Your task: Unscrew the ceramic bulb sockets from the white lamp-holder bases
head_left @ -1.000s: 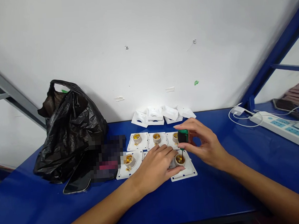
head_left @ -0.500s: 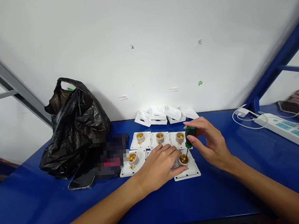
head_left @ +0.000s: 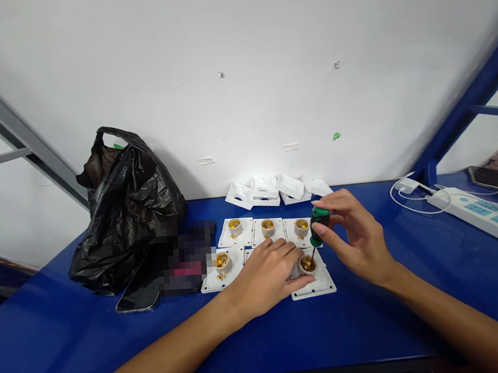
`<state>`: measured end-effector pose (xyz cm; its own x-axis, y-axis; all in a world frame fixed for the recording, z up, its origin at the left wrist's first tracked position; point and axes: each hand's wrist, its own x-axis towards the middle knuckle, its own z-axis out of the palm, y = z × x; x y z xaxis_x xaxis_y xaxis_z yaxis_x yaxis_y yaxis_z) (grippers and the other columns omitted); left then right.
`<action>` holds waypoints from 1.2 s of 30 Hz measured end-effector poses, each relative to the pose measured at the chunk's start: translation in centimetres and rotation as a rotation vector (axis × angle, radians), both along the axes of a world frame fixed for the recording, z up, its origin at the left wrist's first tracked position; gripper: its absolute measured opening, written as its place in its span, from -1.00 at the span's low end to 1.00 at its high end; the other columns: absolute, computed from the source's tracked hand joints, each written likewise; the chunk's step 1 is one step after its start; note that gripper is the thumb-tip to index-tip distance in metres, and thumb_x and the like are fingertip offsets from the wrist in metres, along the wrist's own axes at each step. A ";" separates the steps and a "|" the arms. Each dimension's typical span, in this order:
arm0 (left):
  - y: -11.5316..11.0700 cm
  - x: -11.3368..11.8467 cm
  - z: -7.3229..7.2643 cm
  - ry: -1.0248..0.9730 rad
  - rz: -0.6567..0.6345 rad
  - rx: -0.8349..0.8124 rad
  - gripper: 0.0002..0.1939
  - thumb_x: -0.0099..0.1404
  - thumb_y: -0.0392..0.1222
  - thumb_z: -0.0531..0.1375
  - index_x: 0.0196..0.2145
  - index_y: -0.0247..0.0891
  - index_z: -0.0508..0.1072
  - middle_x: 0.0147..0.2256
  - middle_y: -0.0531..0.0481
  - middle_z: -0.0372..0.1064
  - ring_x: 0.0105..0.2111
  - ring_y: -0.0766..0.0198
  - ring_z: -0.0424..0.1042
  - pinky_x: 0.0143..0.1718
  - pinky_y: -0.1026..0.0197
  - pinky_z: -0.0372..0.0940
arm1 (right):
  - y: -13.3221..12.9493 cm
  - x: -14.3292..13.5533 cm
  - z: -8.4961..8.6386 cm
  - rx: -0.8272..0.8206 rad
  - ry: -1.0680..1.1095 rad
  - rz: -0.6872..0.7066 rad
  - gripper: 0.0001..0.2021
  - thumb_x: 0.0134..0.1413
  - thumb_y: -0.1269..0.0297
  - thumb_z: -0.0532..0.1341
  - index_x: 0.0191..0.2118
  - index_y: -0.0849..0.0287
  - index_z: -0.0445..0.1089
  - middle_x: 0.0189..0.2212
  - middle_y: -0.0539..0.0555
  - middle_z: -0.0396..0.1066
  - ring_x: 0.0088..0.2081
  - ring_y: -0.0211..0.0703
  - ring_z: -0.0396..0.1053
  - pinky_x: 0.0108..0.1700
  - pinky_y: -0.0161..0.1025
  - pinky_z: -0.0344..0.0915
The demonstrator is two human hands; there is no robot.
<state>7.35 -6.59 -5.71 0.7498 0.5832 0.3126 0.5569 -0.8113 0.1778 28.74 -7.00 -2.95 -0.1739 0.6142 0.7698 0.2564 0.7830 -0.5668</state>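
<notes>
My left hand is closed around the side of a round lamp holder with a brass-coloured inside, mounted on a square white plate. The thumb lies along its near side; the other fingertips are partly hidden behind it. In my right hand, a green and black screwdriver is pinched between thumb and fingers, nearly upright. Its thin shaft points down into the holder, where the tip is hard to make out. Similar lamp holders on white plates stand in a row behind, and another lamp holder sits to the left.
Several white square covers lie heaped by the wall. On the left are a black plastic bag and a phone. A white power strip with cables lies on the blue table at the right.
The view has shifted slightly. The right hand and screwdriver handle have moved a little to the right, with the handle leaning slightly more. The left hand keeps its hold on the lamp holder.
</notes>
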 end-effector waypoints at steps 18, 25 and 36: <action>0.0 -0.1 0.0 0.004 -0.006 0.002 -0.63 0.47 0.09 0.35 -0.02 -0.26 0.48 -0.13 -0.03 0.59 -0.08 0.03 0.58 0.09 -0.03 0.35 | 0.1 -0.1 -0.2 0.017 -0.108 -0.011 -0.52 0.39 0.45 0.24 0.32 -0.08 0.34 -0.09 0.08 0.43 -0.22 -0.15 0.41 -0.40 -0.25 0.44; -0.1 -0.1 0.3 0.026 -0.027 0.021 -0.67 0.50 0.08 0.32 -0.08 -0.26 0.47 -0.15 -0.04 0.56 -0.08 0.02 0.57 0.04 -0.01 0.37 | 0.3 0.1 -0.5 0.081 -0.078 -0.002 -0.55 0.34 0.43 0.29 0.26 -0.07 0.37 -0.17 0.04 0.38 -0.29 -0.16 0.37 -0.43 -0.22 0.40; -0.5 -0.2 0.5 0.093 -0.076 0.060 -0.66 0.54 0.09 0.25 -0.07 -0.29 0.48 -0.12 -0.11 0.55 -0.10 0.00 0.57 0.17 -0.07 0.32 | 0.5 0.1 -0.4 0.127 -0.036 -0.012 -0.56 0.23 0.49 0.39 0.15 -0.02 0.41 -0.27 -0.01 0.32 -0.34 -0.20 0.30 -0.48 -0.27 0.32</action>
<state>7.10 -7.07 -5.22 0.8183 0.5062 0.2725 0.5055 -0.8593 0.0782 28.79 -6.50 -3.34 -0.1958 0.5146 0.8348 0.2850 0.8444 -0.4536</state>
